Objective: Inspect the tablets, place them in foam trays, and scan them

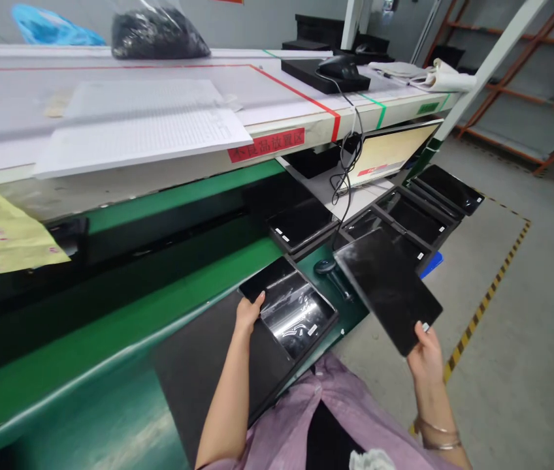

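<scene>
My right hand (424, 356) grips the near corner of a flat black tablet (387, 287) and holds it tilted in the air beyond the bench edge. My left hand (248, 313) rests on the left edge of a glossy black tablet (289, 307) that lies on a dark mat (208, 365) on the green bench. Its fingers touch the tablet's rim. A black handheld scanner (330, 271) lies on the green surface between the two tablets.
More black tablets sit stacked on a low rack (414, 215) to the right and another tablet (301, 225) lies behind. A white upper shelf (110, 124) carries papers, a bag and a black box with a cable. Yellow-black floor tape (487, 294) marks the aisle.
</scene>
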Demonstrator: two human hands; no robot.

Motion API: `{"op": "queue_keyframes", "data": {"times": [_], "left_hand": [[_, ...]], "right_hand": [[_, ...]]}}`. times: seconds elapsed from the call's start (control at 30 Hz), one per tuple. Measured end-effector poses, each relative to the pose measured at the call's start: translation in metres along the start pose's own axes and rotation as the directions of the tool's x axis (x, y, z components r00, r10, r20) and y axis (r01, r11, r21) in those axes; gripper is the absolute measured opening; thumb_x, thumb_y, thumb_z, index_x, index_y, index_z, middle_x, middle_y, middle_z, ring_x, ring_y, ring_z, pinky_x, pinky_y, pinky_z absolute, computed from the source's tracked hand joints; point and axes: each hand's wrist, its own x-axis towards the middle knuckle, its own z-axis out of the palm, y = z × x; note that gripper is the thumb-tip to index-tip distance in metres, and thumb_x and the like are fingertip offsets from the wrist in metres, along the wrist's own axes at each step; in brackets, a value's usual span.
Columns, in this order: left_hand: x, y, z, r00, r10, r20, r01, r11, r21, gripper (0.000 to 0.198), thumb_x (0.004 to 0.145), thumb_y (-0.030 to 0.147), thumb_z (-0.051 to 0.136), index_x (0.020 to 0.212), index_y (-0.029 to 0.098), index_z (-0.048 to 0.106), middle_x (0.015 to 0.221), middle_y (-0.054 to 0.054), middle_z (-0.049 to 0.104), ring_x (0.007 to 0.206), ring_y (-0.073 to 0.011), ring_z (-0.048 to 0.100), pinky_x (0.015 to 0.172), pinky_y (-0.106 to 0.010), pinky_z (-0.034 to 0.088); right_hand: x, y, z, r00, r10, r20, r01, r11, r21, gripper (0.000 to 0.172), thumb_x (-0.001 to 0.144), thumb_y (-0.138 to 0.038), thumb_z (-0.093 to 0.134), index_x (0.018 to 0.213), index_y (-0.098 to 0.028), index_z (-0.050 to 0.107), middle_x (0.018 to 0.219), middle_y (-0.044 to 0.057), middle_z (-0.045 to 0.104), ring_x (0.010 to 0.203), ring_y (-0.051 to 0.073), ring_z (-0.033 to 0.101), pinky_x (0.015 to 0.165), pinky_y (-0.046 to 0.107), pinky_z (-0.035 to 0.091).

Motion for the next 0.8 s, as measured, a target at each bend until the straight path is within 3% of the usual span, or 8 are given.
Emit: {"op": "queue_keyframes", "data": {"times": [0.17,0.27,0.4,0.47,0.53,0.63,0.7,0.8], "left_hand": [[-0.044,0.011,-0.020,0.999,0.037,-0.013,-0.037,0.997,0.063,0.043,0.068,0.048,0.070,0.091,0.013,0.060,0.110,-0.022,0.062,0.125,-0.0409,0.045,0.092,-0.048,0.045],[-0.089,0.002,-0.031,0.997,0.039,0.063,-0.034,0.996,-0.077,0.056,0.080,0.069,0.044,0.094,0.017,0.061,0.102,-0.016,0.066,0.109,-0.0324,0.058,0.085,-0.043,0.050],[-0.117,-0.022,-0.062,0.999,-0.019,-0.046,-0.006,0.869,-0.495,0.060,0.051,0.052,0.081,0.096,0.021,0.055,0.089,-0.003,0.067,0.082,-0.0205,0.064,0.075,-0.032,0.051],[-0.114,-0.033,-0.093,0.990,-0.088,-0.111,0.014,0.842,-0.539,0.064,0.040,0.037,0.087,0.092,0.020,0.053,0.080,0.000,0.065,0.069,-0.0166,0.062,0.069,-0.029,0.050],[-0.107,-0.043,-0.127,0.982,-0.140,-0.128,0.053,0.850,-0.525,0.062,0.039,0.034,0.085,0.089,0.018,0.053,0.074,0.000,0.064,0.062,-0.0163,0.060,0.064,-0.030,0.050],[-0.099,-0.056,-0.163,0.981,-0.164,-0.103,0.097,0.877,-0.471,0.060,0.040,0.031,0.083,0.092,0.015,0.056,0.078,-0.005,0.067,0.066,-0.0199,0.063,0.065,-0.033,0.051],[-0.095,-0.064,-0.167,0.984,-0.155,-0.083,0.109,0.908,-0.406,0.058,0.044,0.032,0.081,0.093,0.015,0.057,0.083,-0.007,0.068,0.072,-0.0226,0.065,0.069,-0.035,0.052],[-0.090,-0.073,-0.156,0.987,-0.123,-0.103,0.094,0.964,-0.250,0.049,0.052,0.034,0.077,0.093,0.014,0.059,0.090,-0.011,0.069,0.086,-0.0263,0.065,0.080,-0.038,0.052]], "right_hand": [[-0.064,0.054,0.043,0.916,0.227,0.331,-0.210,0.974,-0.085,0.034,0.059,-0.038,0.082,0.083,-0.026,0.061,0.085,-0.002,0.070,0.077,0.017,0.065,0.078,0.035,0.054],[-0.100,0.089,0.074,0.767,0.353,0.536,-0.265,0.935,-0.235,0.039,0.064,-0.048,0.077,0.093,-0.027,0.061,0.099,0.001,0.069,0.082,0.019,0.066,0.079,0.038,0.054],[-0.117,0.114,0.088,0.502,0.524,0.689,-0.153,0.837,-0.525,0.042,0.062,-0.051,0.078,0.088,-0.021,0.064,0.087,0.005,0.070,0.071,0.020,0.065,0.070,0.039,0.054],[-0.101,0.112,0.087,0.414,0.583,0.699,-0.003,0.769,-0.639,0.037,0.057,-0.045,0.082,0.075,-0.017,0.066,0.072,0.005,0.068,0.063,0.022,0.064,0.068,0.041,0.053],[-0.068,0.103,0.092,0.444,0.563,0.697,0.162,0.715,-0.680,0.032,0.060,-0.044,0.080,0.070,-0.017,0.066,0.073,0.006,0.068,0.072,0.025,0.064,0.078,0.044,0.051],[-0.007,0.092,0.112,0.611,0.410,0.678,0.341,0.636,-0.692,0.032,0.073,-0.047,0.068,0.089,-0.020,0.066,0.107,0.011,0.066,0.116,0.030,0.052,0.106,0.046,0.033],[0.027,0.094,0.128,0.657,0.378,0.652,0.396,0.564,-0.725,0.034,0.076,-0.047,0.066,0.095,-0.018,0.065,0.116,0.014,0.063,0.128,0.030,0.042,0.111,0.048,0.025],[0.053,0.109,0.143,0.653,0.434,0.621,0.423,0.472,-0.774,0.031,0.084,-0.044,0.062,0.097,-0.015,0.064,0.113,0.012,0.064,0.118,0.026,0.053,0.107,0.050,0.033]]}}
